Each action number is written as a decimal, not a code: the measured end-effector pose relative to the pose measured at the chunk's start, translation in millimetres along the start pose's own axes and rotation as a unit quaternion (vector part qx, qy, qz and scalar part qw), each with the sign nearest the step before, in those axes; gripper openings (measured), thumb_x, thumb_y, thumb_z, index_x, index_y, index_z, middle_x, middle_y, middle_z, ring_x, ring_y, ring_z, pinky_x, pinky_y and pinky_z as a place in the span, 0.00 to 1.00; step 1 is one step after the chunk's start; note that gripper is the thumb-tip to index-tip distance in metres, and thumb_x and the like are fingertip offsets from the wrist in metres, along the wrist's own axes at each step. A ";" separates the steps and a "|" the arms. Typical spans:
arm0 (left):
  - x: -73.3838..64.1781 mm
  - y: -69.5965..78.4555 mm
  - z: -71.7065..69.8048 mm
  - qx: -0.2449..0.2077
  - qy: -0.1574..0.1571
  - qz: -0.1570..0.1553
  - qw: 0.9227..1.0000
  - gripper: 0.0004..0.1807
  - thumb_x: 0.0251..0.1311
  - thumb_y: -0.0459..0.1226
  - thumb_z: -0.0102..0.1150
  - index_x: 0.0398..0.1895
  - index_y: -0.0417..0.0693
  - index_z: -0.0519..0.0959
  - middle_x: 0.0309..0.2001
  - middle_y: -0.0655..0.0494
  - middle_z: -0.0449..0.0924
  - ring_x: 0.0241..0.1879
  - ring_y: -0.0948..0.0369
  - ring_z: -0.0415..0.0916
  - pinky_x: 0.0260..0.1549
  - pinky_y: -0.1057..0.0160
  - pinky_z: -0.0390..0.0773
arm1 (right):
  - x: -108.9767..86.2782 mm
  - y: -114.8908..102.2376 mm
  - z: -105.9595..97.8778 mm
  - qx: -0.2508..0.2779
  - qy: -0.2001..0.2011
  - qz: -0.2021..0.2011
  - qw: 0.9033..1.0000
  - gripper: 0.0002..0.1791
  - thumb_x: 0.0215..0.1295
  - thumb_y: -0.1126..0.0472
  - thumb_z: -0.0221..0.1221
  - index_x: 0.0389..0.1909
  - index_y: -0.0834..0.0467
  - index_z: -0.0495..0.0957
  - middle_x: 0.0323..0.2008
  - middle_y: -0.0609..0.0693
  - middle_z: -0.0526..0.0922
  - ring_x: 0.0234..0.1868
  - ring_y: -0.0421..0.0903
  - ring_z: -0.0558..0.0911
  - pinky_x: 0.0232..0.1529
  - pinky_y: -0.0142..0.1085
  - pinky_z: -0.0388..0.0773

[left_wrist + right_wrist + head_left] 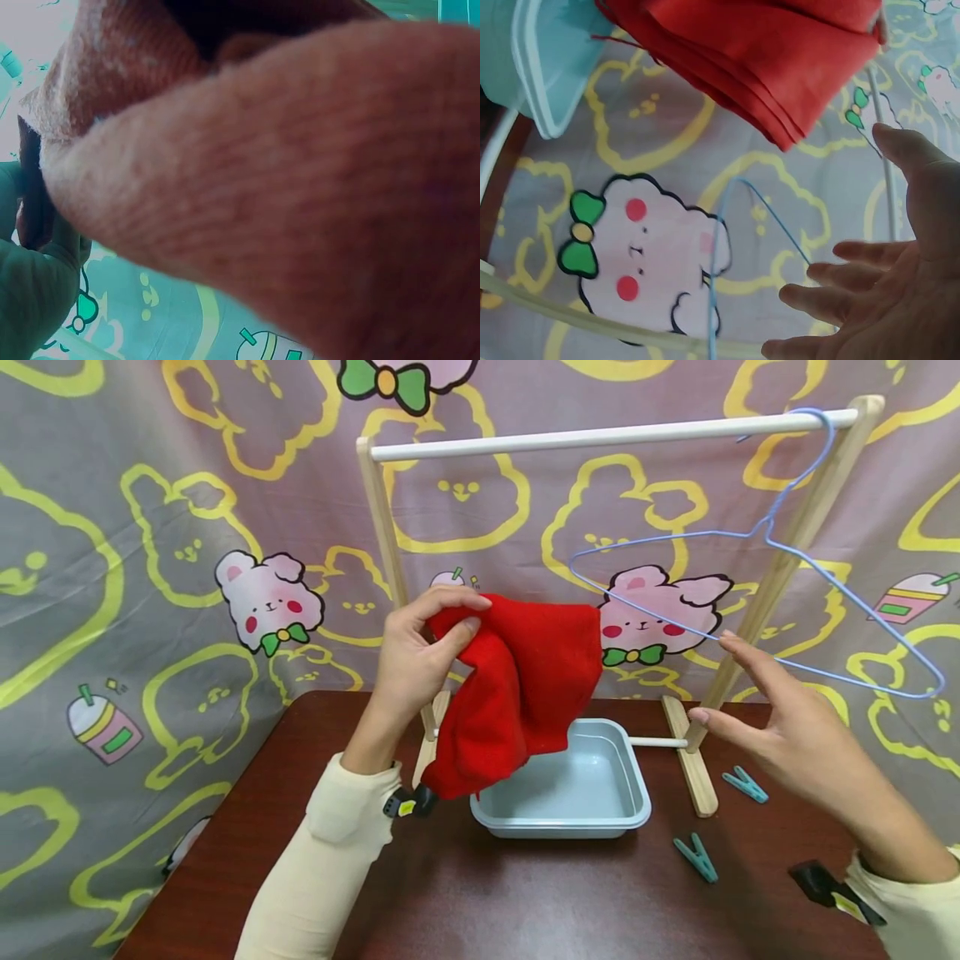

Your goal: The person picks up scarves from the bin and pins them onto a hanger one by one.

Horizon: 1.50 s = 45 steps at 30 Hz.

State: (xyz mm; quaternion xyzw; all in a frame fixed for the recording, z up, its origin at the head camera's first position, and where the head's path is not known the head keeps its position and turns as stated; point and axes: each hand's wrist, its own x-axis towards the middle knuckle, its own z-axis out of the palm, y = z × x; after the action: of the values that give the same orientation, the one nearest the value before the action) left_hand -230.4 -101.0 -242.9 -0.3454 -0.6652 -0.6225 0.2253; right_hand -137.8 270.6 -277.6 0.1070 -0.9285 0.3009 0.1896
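A folded red cloth (551,668) hangs from my left hand (423,647), its upper left corner pinched between thumb and fingers. In the left wrist view the knit fabric (262,172) fills most of the picture and hides much of the hand. My right hand (795,718) is held up on the right with fingers spread and nothing in it. Just behind its fingertips hangs a blue wire hanger (675,533), hooked over the white rail. The right wrist view shows the cloth (757,60) apart from the right hand (862,300).
A wooden rack with a white rail (600,437) stands at the back of the brown table (330,860). Under the cloth sits a light blue basin (592,789). Two teal clothespins (697,858) lie to the right. A patterned curtain (247,510) hangs behind.
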 end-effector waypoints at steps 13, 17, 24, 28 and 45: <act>1.3 2.0 1.0 0.007 -0.008 0.006 1.000 0.10 0.65 0.22 0.60 0.47 0.32 0.86 0.46 0.67 0.85 0.58 0.57 0.78 0.39 0.71 0.82 | 17.4 9.2 -45.2 -0.042 0.079 0.024 0.996 0.40 0.68 0.51 0.70 0.79 0.41 0.67 0.74 0.61 0.71 0.72 0.72 0.71 0.57 0.26 0.61; 1.5 3.9 0.4 0.005 -0.011 0.005 1.000 0.10 0.65 0.23 0.60 0.47 0.32 0.85 0.46 0.67 0.85 0.56 0.57 0.79 0.32 0.71 0.81 | 25.2 12.1 -57.0 -0.009 0.116 0.018 0.993 0.36 0.70 0.55 0.68 0.78 0.48 0.69 0.76 0.63 0.68 0.78 0.46 0.68 0.68 0.18 0.57; 0.8 5.9 -0.2 0.005 -0.009 0.005 1.000 0.10 0.65 0.22 0.60 0.47 0.32 0.86 0.46 0.67 0.85 0.56 0.57 0.79 0.32 0.71 0.81 | 44.2 33.8 -70.4 0.022 0.140 -0.013 0.990 0.33 0.75 0.61 0.62 0.77 0.62 0.66 0.79 0.56 0.64 0.70 0.17 0.60 0.77 0.22 0.50; 0.4 4.9 1.4 0.005 -0.013 0.007 1.000 0.10 0.65 0.22 0.60 0.47 0.33 0.86 0.46 0.67 0.85 0.57 0.57 0.79 0.40 0.70 0.82 | 53.9 55.5 -75.7 0.019 0.119 0.001 0.993 0.34 0.76 0.59 0.60 0.78 0.64 0.63 0.80 0.52 0.62 0.68 0.14 0.58 0.79 0.25 0.47; -1.3 3.9 4.4 0.004 -0.022 0.017 1.000 0.09 0.65 0.22 0.60 0.45 0.32 0.86 0.47 0.50 0.85 0.58 0.56 0.78 0.48 0.68 0.82 | 83.8 112.0 -95.2 0.031 -0.161 0.060 0.985 0.15 0.83 0.56 0.52 0.53 0.26 0.75 0.40 0.20 0.84 0.41 0.20 0.83 0.36 0.17 0.77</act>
State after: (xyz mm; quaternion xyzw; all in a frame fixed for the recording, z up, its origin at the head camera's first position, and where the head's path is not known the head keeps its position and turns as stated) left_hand -226.2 -96.9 -241.8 -0.3687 -0.6669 -0.6081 0.2227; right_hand -221.3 409.7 -229.6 0.1045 -0.9417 0.3195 0.0155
